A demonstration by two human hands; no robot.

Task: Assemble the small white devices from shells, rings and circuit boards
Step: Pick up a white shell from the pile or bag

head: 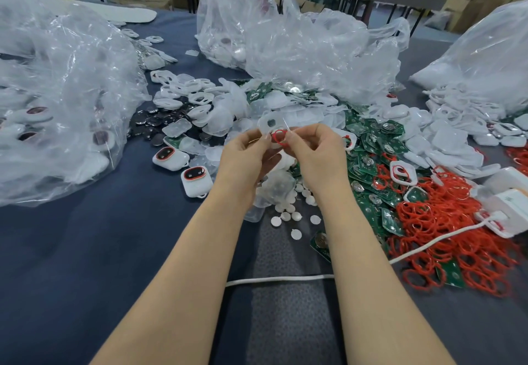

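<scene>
My left hand (245,156) and my right hand (317,153) meet above the middle of the table, both pinching one white shell (270,123) with a red ring (279,137) lying on it between my fingertips. Green circuit boards (368,161) are heaped to the right of my hands. Beyond them, a pile of loose red rings (445,221) spreads at the right. White shells (197,99) lie scattered behind my hands. Two finished white devices (197,180) with dark, red-rimmed windows rest at the left.
Big clear plastic bags (57,93) of parts stand at the left, back middle (285,36) and right (485,58). Small white discs (288,213) lie under my wrists. A white cable (285,279) crosses the dark blue table (114,250) to a white box (511,201).
</scene>
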